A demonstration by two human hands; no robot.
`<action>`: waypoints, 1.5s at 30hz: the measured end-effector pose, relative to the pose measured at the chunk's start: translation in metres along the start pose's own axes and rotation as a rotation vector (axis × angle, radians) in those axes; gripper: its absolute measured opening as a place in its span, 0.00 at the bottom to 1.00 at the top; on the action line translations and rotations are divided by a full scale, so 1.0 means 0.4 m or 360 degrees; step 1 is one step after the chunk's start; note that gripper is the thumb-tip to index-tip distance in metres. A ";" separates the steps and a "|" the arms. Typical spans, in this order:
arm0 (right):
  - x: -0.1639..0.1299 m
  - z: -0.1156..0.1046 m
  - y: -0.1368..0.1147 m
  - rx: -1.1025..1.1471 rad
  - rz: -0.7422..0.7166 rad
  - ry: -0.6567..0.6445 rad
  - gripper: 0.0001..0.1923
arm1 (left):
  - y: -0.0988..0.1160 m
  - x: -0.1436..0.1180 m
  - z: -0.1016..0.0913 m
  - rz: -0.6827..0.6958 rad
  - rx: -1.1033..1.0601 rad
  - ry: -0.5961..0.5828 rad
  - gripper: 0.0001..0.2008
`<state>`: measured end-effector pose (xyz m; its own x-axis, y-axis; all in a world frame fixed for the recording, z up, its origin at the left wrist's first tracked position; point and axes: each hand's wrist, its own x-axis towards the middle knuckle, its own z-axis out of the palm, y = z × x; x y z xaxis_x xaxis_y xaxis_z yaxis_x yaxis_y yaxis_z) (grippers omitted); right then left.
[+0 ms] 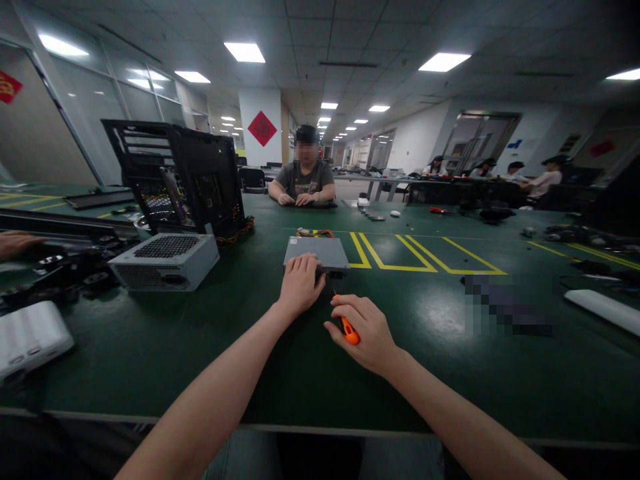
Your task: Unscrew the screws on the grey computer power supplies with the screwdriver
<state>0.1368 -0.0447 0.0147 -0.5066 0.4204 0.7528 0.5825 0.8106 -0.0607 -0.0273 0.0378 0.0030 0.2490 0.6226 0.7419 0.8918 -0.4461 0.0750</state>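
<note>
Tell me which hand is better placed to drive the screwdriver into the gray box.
Probably the right hand: it already grips the orange screwdriver, tip toward the gray box. The left hand rests on the box, steadying it.

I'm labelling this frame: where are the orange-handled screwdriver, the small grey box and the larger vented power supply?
orange-handled screwdriver (349, 331), head view, on its orange handle.
small grey box (323, 253), head view, on its top face.
vented power supply (187, 262), head view, on its top plate.

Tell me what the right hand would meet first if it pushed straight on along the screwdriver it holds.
Most likely the near edge of the flat grey metal box. The right hand grips an orange-handled screwdriver whose thin shaft points up toward that box, which the left hand rests on. Depth is unclear.
</note>
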 end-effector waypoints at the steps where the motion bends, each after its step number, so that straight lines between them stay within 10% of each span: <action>1: 0.000 -0.001 0.000 -0.0006 0.0019 0.0009 0.04 | 0.000 0.000 -0.001 0.0005 -0.0002 -0.0001 0.10; 45: -0.001 -0.024 0.018 0.0086 0.0370 0.0052 0.08 | 0.005 0.000 -0.012 0.0025 0.0044 -0.0047 0.13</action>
<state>0.1474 -0.0429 0.0205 -0.3414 0.5853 0.7354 0.6456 0.7146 -0.2691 -0.0273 0.0337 0.0064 0.2738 0.6347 0.7226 0.8977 -0.4383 0.0449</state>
